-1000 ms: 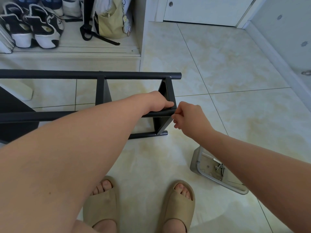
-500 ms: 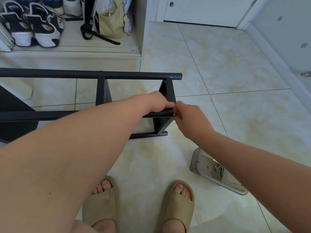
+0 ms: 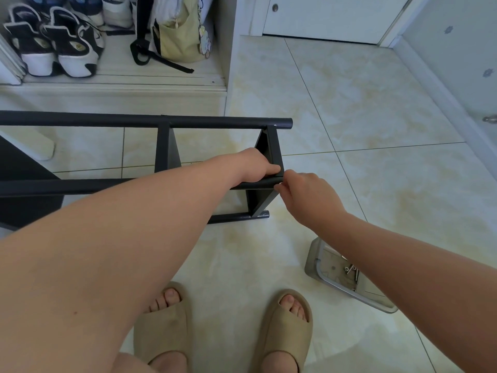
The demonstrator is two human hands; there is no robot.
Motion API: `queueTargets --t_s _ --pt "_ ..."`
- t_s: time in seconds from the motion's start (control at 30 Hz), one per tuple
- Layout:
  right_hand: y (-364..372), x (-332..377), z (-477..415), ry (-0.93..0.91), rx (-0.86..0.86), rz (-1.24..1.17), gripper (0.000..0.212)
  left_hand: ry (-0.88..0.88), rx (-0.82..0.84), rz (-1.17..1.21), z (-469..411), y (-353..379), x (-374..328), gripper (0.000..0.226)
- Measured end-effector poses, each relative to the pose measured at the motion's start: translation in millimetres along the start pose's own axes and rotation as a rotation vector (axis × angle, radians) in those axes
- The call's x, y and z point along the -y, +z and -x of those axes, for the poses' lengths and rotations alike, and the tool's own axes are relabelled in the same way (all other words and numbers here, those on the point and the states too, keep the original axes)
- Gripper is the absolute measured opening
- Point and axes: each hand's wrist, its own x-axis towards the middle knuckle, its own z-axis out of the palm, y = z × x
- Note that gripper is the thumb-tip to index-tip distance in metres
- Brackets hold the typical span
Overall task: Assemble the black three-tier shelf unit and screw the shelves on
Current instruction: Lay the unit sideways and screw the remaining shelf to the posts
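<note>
1. On the tiled floor (image 3: 349, 117), ahead of the person's slippers (image 3: 164, 327), the black shelf unit (image 3: 134, 121) lies on its side. It is already a frame of long tubes joined by cross shelves, so most of the building looks done.
2. Three shelves seem fitted: the end shelf (image 3: 273, 146), the middle shelf (image 3: 164, 149), and a dark panel (image 3: 21, 170) at the left edge, only partly in view.
3. The near tube (image 3: 80, 187) runs to the end shelf. This corner joint looks like the step in hand.
4. The left hand (image 3: 258, 170) has its fingers wrapped around the near tube just beside the end shelf, steadying it.
5. The right hand (image 3: 304, 195) has its fingertips (image 3: 279, 187) pinched together at that tube's end. Whether they hold a screw or only touch the tube, I cannot tell.
6. A grey tray (image 3: 312, 257) sits on the floor under the right forearm, apart from the frame.
7. Loose screws (image 3: 351, 271) lie in it, so I judge some joints are yet to be fastened, and the unit is not yet stood upright.
</note>
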Motion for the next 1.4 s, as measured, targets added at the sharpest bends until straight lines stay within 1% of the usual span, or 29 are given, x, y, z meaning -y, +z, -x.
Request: queueTargets --t_s 0.07,0.17,0.27,0.37,0.4,0.53,0.6,0.7,0.77,0.83,0.9,1.07,1.2,1.27,1.33,1.4 --pt "-2.6 -0.5 1.9 -0.078 -0.060 -0.006 0.008 -0.005 0.013 -0.020 0.4 -1.1 0.5 0.027" --pt "-5.8 0.9 6.3 -0.168 -0.135 0.053 0.019 -0.013 0.021 -0.028 2.0 -3.0 0.7 0.041" --pt "-7.6 2.7 6.6 -0.183 -0.150 0.126 0.019 -0.017 0.036 -0.018 4.2 -3.5 0.7 0.038" --pt "-8.3 1.1 6.1 -0.189 -0.194 0.113 0.008 -0.019 0.051 -0.009 5.4 -3.0 -0.1 0.038" --pt "-8.5 0.8 5.4 -0.193 -0.209 0.110 0.009 -0.019 0.054 -0.009 5.2 -2.9 -0.3 0.038" --pt "-9.3 1.3 -1.5 -0.134 -0.163 0.122 0.024 -0.022 0.036 -0.004 3.8 -2.4 2.0 0.039" --pt "-10.6 1.5 -0.8 -0.156 -0.138 0.055 0.024 -0.024 0.046 0.015 3.8 -1.7 4.4 0.039" --pt "-12.2 -0.7 6.7 -0.237 -0.086 -0.022 0.024 -0.011 0.065 0.013 6.0 -1.2 5.1 0.038" --pt "-12.6 -4.5 8.3 -0.247 -0.081 -0.067 0.017 -0.010 0.061 0.012 6.1 -1.3 3.8 0.042" --pt "-12.9 -6.3 7.0 -0.227 -0.081 -0.083 0.010 -0.023 0.069 0.001 5.7 -1.6 3.0 0.043" --pt "-11.6 -5.8 6.1 -0.214 -0.092 -0.096 0.008 -0.037 0.084 -0.013 6.3 -1.9 2.1 0.042" --pt "-8.2 -4.9 3.6 -0.136 -0.118 -0.178 0.015 -0.045 0.113 0.004 7.2 -1.6 1.9 0.039" --pt "-4.0 -8.4 0.1 0.016 -0.136 -0.312 0.026 -0.045 0.123 -0.001 8.3 -1.7 0.9 0.040" --pt "-0.8 -12.2 -1.6 0.120 -0.124 -0.351 0.031 -0.046 0.109 -0.003 10.2 -1.2 -0.6 0.040" --pt "1.0 -15.5 -3.3 0.239 -0.068 -0.370 0.038 -0.035 0.079 -0.001 11.9 1.0 -2.7 0.037" --pt "1.2 -18.1 -3.4 0.316 0.007 -0.419 0.045 -0.010 0.016 -0.022 12.7 6.0 -5.0 0.030"
